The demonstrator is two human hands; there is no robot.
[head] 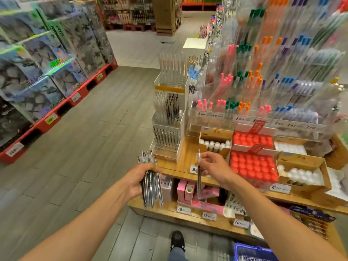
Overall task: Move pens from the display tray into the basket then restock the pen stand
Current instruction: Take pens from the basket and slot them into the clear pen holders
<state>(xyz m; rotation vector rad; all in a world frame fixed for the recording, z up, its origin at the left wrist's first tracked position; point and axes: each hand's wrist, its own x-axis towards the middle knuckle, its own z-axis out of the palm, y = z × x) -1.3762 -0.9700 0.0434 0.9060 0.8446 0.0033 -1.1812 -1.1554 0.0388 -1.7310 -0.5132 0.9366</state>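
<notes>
The left hand (140,178) is closed around a big bunch of pens (150,182). The pens stand up and down, and their tops stick out above the fingers. They are thin, hard and smooth. Each one is probably very light, but a bunch this size may slip, so a firm hold around the middle seems best.

Just past that hand, on the wooden shelf (185,159), stands the clear pen stand (167,127). It has steps of small slots, and some already hold pens.

The right hand (214,165) pinches one single pen (199,174) near its top with the thumb and fingers. The pen hangs straight down, near the stand. A pen this thin likely goes into a slot best when held high and kept straight.

At the bottom right, a corner of the blue basket (252,251) shows on the floor.
</notes>
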